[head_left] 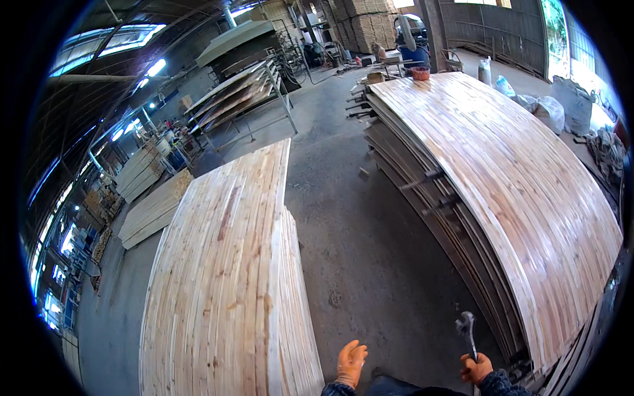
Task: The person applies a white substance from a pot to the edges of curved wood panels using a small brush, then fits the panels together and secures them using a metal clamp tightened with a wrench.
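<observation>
My right hand, in an orange work glove, is closed round the handle of a metal wrench. The wrench points up, its head clear of the fist, close to the near left edge of the right-hand panel stack. My left hand, also in an orange glove, hangs over the floor with nothing in it, its fingers loosely apart. Just left of it lies a stack of pale wooden panels. On the right, a glossy striped wood panel tops a tall stack, with dark metal clamp ends sticking out of its side.
A grey concrete aisle runs between the two stacks. A red bowl sits on the far end of the right stack. White sacks stand beyond it. A metal rack with tilted boards stands at the far left, and lower board piles nearer.
</observation>
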`<action>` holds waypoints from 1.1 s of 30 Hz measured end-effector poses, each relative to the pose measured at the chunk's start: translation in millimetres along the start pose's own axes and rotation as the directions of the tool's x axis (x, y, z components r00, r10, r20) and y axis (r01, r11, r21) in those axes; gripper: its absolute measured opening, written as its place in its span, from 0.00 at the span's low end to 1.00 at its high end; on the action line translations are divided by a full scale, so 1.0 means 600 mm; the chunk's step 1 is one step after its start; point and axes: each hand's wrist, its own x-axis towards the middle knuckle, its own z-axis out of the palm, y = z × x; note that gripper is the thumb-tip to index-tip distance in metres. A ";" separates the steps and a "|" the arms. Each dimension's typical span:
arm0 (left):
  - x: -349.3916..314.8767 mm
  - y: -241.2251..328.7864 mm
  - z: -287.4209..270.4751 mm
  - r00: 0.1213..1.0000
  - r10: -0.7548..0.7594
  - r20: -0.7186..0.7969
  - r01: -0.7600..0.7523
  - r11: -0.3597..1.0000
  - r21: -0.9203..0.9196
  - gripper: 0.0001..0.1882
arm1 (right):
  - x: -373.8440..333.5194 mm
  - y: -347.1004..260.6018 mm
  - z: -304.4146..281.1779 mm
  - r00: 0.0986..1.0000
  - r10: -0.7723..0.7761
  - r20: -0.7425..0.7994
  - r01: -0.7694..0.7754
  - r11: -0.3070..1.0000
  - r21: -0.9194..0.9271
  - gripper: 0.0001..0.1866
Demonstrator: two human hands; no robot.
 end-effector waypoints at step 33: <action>1.450 0.775 0.083 0.940 -0.159 -0.304 0.152 0.987 -0.046 0.30 | 0.916 -1.569 0.745 0.880 -0.472 0.048 0.462 0.876 0.139 0.21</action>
